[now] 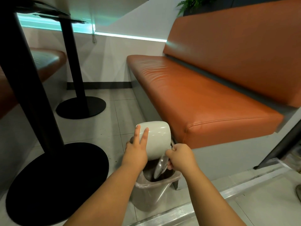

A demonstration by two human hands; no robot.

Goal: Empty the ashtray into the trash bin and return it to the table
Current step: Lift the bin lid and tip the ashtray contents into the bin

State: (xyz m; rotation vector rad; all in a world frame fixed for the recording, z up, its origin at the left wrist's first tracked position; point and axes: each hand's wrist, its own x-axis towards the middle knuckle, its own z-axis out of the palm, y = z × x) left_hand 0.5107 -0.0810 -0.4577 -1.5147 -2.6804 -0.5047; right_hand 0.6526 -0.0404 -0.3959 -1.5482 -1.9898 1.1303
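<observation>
A white ceramic ashtray (157,139), shaped like a deep bowl, is tipped mouth-down over a small trash bin (151,191) lined with a clear plastic bag. My left hand (136,149) grips the ashtray's left side, two fingers spread up its outer wall. My right hand (180,158) is at the ashtray's lower right rim, fingers closed on a shiny metal piece (160,167) that points down into the bin. Dark contents lie inside the bin. The ashtray's inside is hidden from view.
An orange bench seat (203,98) with a backrest runs along the right, its front corner just above the bin. Two black pedestal table bases (57,181) (81,107) stand on the tiled floor at left. A metal floor strip (228,193) crosses behind the bin.
</observation>
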